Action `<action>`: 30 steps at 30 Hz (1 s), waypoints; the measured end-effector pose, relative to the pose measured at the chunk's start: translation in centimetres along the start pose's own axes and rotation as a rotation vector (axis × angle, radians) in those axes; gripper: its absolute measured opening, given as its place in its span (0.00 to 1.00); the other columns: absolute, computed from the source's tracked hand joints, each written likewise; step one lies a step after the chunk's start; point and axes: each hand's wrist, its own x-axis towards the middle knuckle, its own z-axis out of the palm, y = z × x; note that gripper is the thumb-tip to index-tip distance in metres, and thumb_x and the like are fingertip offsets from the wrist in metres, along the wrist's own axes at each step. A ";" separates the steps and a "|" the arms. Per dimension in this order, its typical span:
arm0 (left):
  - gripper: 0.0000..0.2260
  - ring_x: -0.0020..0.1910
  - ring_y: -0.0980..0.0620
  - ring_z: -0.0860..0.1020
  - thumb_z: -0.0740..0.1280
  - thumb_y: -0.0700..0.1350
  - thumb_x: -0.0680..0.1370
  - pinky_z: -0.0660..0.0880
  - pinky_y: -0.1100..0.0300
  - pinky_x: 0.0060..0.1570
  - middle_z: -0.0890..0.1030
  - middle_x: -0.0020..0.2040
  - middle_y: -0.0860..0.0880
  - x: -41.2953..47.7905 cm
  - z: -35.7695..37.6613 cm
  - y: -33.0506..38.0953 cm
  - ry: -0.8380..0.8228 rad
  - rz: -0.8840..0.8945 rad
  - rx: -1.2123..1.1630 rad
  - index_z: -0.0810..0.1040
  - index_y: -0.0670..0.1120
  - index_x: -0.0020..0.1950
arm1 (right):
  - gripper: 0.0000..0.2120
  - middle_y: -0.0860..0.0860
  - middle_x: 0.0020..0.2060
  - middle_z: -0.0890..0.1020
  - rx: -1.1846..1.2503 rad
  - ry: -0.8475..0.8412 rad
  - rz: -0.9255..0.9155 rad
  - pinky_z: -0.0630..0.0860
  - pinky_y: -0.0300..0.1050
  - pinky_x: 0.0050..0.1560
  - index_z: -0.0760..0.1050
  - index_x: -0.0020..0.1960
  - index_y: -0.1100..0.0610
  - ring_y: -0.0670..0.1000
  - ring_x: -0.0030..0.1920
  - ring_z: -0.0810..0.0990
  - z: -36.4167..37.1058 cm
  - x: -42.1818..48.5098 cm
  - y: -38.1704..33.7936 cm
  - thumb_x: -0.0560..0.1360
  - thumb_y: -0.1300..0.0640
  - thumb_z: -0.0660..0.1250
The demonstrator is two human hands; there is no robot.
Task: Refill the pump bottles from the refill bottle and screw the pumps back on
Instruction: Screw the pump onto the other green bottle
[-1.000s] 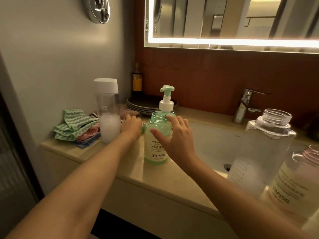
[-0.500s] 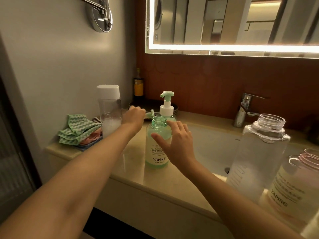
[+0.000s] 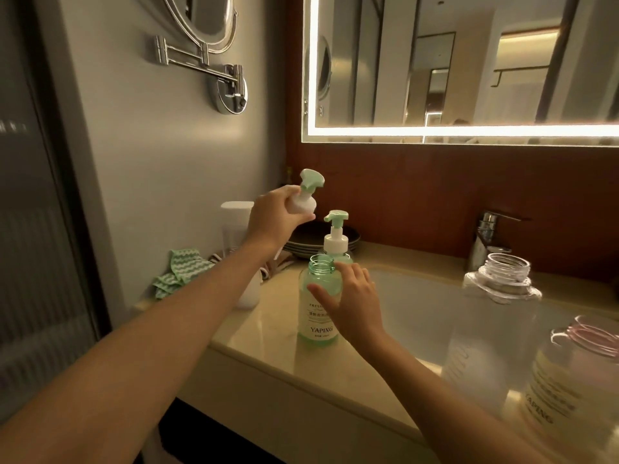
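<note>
Lower right: pink-necked bottle (image 3: 569, 373), blurred, cut by frame edge. Centre: right hand (image 3: 355, 303) wraps open green bottle (image 3: 316, 316) on counter (image 3: 268, 333), covering its right side. Behind it, second pump bottle (image 3: 336, 236), body mostly hidden. Above: left hand (image 3: 274, 216) grips loose pump (image 3: 306, 195).

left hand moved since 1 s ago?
Yes. The left hand rose from the counter beside the white-capped bottle to its cap height, gripping a pump head.
</note>
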 end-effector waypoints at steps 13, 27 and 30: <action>0.22 0.49 0.53 0.79 0.75 0.44 0.68 0.76 0.63 0.52 0.81 0.53 0.47 0.1 -3.4 4.0 0.144 -0.156 -0.511 0.77 0.41 0.61 | 0.32 0.52 0.65 0.71 0.007 -0.025 0.010 0.67 0.47 0.64 0.65 0.69 0.56 0.51 0.65 0.67 -0.5 -0.1 -0.3 0.72 0.38 0.62; 0.23 0.52 0.51 0.79 0.75 0.45 0.68 0.76 0.51 0.56 0.81 0.55 0.47 -4.0 0.4 2.1 -0.043 -0.191 -0.382 0.76 0.44 0.62 | 0.34 0.51 0.64 0.72 0.045 -0.028 0.025 0.67 0.47 0.63 0.65 0.69 0.56 0.50 0.64 0.68 -0.6 0.1 -0.3 0.71 0.37 0.63; 0.26 0.53 0.51 0.79 0.75 0.47 0.68 0.76 0.50 0.56 0.81 0.56 0.48 -5.4 1.6 0.8 -0.136 -0.198 -0.316 0.74 0.45 0.65 | 0.37 0.51 0.66 0.72 0.099 -0.078 0.062 0.69 0.50 0.63 0.61 0.72 0.55 0.51 0.65 0.67 -1.4 0.1 -0.2 0.70 0.38 0.66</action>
